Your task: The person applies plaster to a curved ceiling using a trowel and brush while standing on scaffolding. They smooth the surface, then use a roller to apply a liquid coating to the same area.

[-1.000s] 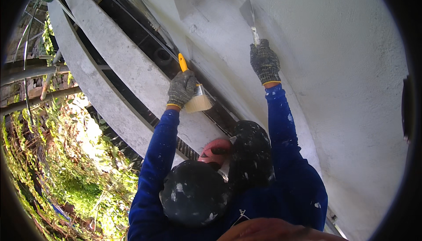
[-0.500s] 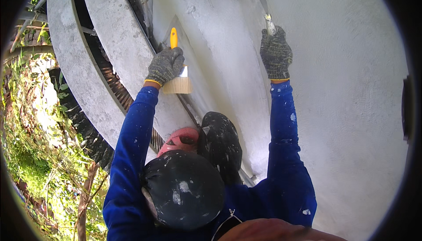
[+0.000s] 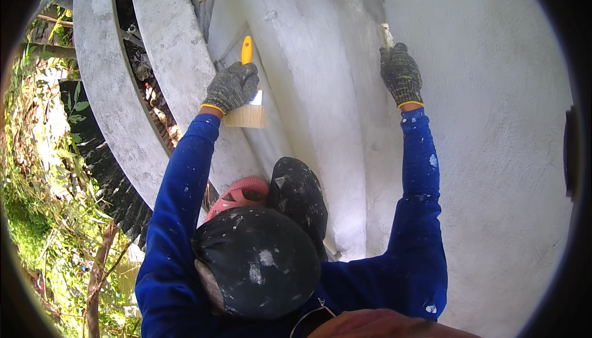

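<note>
Pale wall (image 3: 493,171) at right; both arms (image 3: 179,208) extended forward. Brush (image 3: 248,116) gripped by gloved left hand (image 3: 232,87), scraper (image 3: 377,6) held by gloved right hand (image 3: 401,75).

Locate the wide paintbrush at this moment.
In the head view, the paintbrush is left of centre, gripped in the gloved left hand, and appears above the pink shoe in the picture.

Left hand (image 3: 232,86) and right hand (image 3: 401,76) grip firmly, arms (image 3: 422,162) extended forward.
</note>
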Demonstrator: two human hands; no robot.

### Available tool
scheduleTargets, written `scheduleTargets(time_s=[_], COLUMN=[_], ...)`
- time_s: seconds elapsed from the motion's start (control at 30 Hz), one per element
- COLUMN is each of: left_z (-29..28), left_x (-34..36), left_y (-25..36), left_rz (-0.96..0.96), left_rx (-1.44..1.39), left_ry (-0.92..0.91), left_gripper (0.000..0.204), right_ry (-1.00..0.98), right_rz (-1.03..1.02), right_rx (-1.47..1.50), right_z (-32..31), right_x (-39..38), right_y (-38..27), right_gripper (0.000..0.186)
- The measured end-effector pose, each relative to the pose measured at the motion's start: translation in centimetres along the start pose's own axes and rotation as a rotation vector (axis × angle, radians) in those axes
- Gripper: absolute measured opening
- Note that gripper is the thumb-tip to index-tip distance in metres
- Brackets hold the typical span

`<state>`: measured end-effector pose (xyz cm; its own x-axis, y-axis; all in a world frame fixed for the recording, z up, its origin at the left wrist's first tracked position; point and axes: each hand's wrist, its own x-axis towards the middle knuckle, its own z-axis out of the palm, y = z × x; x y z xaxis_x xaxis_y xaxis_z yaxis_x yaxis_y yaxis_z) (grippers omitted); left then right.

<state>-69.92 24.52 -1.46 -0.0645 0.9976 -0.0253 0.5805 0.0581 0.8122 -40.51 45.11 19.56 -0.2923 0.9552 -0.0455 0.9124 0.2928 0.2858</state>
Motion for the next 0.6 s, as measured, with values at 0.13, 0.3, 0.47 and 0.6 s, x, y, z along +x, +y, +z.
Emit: scheduleTargets(time_s=[0.13, 0.3, 0.47, 0.6], left_z=[0.9, 0.7, 0.8, -0.2], left_x=[-0.3, -0.2, -0.4, -0.8], left_y=[-0.5, -0.5, -0.1, 0.4], left_rz=[-0.01, 0.011, 0.021, -0.013], left_rx=[0.014, 0.068, 0.001, 0.002], left_ry=[0.007, -0.041, 0.009, 0.016], left_gripper=[0.023, 0.025, 0.023, 0.023], right_ry=[0.0, 0.023, 0.029, -0.081], right_rz=[0.079, 0.075, 0.037, 0.129], right_rx=[0.007, 0.068, 0.171, 0.061], right_z=[0.7, 1.9, -0.7, -2.4], right_x=[0.7, 0.5, -5.7, -9.7], right_y=[-0.9, -2.1, 0.1, 1.3], right_gripper=[0.04, 0.041, 0.041, 0.039])
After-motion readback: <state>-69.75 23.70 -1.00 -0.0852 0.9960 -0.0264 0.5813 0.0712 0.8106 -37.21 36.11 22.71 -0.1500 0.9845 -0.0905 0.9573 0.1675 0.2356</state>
